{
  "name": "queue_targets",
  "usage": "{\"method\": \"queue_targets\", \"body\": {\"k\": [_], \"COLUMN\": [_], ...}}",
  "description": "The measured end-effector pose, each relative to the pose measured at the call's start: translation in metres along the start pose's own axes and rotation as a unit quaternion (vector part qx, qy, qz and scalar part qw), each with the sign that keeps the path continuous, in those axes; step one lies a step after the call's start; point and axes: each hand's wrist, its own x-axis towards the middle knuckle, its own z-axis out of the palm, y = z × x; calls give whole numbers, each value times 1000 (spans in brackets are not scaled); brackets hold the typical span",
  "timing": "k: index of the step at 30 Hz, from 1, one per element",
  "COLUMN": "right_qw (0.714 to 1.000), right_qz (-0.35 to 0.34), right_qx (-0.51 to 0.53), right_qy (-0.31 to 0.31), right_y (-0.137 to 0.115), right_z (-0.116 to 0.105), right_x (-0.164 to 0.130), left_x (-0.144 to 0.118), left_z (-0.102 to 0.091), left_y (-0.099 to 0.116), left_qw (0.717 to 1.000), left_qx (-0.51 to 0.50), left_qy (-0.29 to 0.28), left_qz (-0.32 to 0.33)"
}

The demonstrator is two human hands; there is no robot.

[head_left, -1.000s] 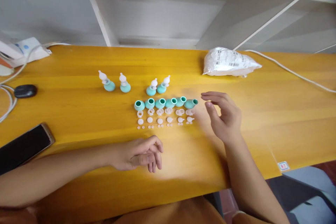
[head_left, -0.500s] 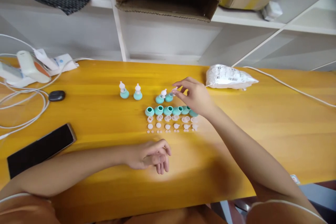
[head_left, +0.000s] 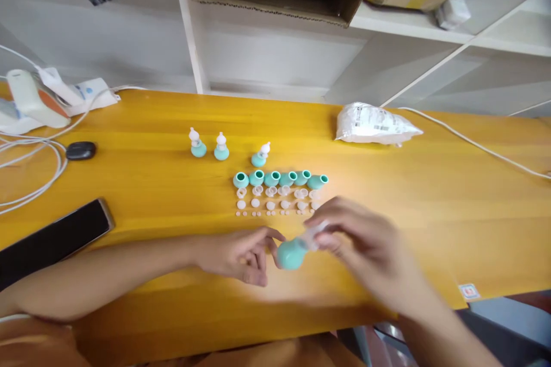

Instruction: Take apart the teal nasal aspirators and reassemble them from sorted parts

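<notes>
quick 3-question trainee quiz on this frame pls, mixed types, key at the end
1. True or false: the right hand holds a teal bulb with a white tip.
2. How many assembled bulbs with white tips stand on the yellow table behind the row of open teal bulbs? A) one B) three C) five
3. Fill in: the black phone lies on the person's ____ side.

Key: 1 true; 2 B; 3 left. The left hand rests on the table beside the held bulb; whether its fingertips touch it is unclear.
</notes>
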Motion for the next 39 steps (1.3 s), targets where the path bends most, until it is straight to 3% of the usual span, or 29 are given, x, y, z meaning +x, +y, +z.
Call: {"method": "queue_targets", "body": {"k": [2, 4, 8, 17, 23, 29, 33, 36, 39], "right_qw": [998, 996, 991, 991, 992, 995, 998, 997, 995], "right_qz": [3, 4, 8, -55, -63, -72, -67, -71, -78], "right_qx": [53, 85, 119, -45, -53, -34, -12, -25, -59], "right_qy": [-32, -12, 59, 116, 91, 54, 3, 2, 34], "right_y": [3, 12, 23, 26, 26, 28, 27, 18, 7], "right_z": [33, 62, 88, 88, 88, 79, 74, 64, 47], "right_x": [-18, -28, -35, -42, -45, -43, -35, -29, -16], "left_x": [1, 1, 1, 1, 2, 3, 3, 6, 8], "left_z": [0, -1, 1, 6, 7, 7, 7, 5, 0], "left_y": [4, 7, 8, 6, 5, 9, 5, 0, -2], "left_qw": [999, 994, 992, 987, 983, 984, 995, 998, 994], "left_qx": [48, 108, 124, 135, 155, 160, 76, -29, -103], "left_qy": [5, -5, 9, 81, 93, 71, 48, 40, -33], "left_qz": [-2, -2, -19, -29, -28, -24, -46, -38, -15]}}
